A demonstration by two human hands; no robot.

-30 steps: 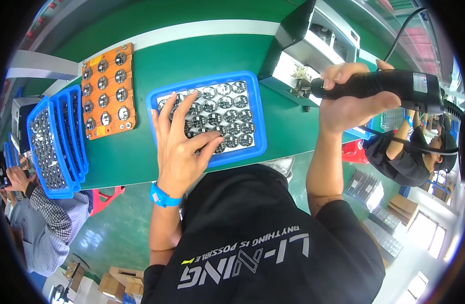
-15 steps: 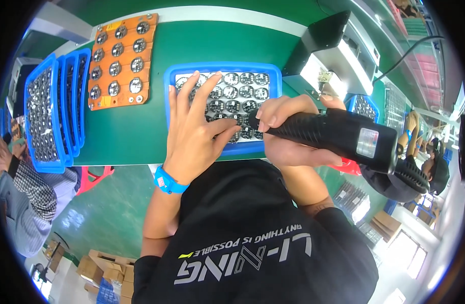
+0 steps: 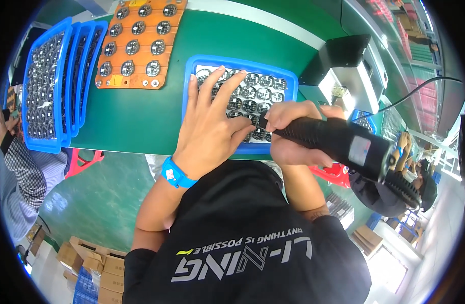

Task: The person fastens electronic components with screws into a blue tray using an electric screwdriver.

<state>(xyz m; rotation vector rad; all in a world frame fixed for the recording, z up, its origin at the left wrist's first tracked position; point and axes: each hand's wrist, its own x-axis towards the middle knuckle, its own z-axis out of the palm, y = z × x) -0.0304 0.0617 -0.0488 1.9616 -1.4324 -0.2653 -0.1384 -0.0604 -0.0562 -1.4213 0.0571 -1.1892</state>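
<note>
In my right hand is a black electric screwdriver with a ribbed grip, held slanting, its nose pointing left. A shallow blue tray lies before me, filled with rows of round circuit boards on a white liner. Over the tray's left part rests my left hand, a blue band at its wrist. Three of its fingers stretch apart across the boards. Its index finger and thumb come together right by the screwdriver's nose; whatever lies between them is too small to make out.
An orange fixture board bearing several round boards lies at the upper left. Beside it, filled blue trays lean in a row. A black-and-white machine stands to the right with a dark cable. Another person's checked sleeve shows at far left.
The view has shifted, so the tray and both hands sit a little further right and the fixture higher. Both hands keep about the same pose over the boards.
</note>
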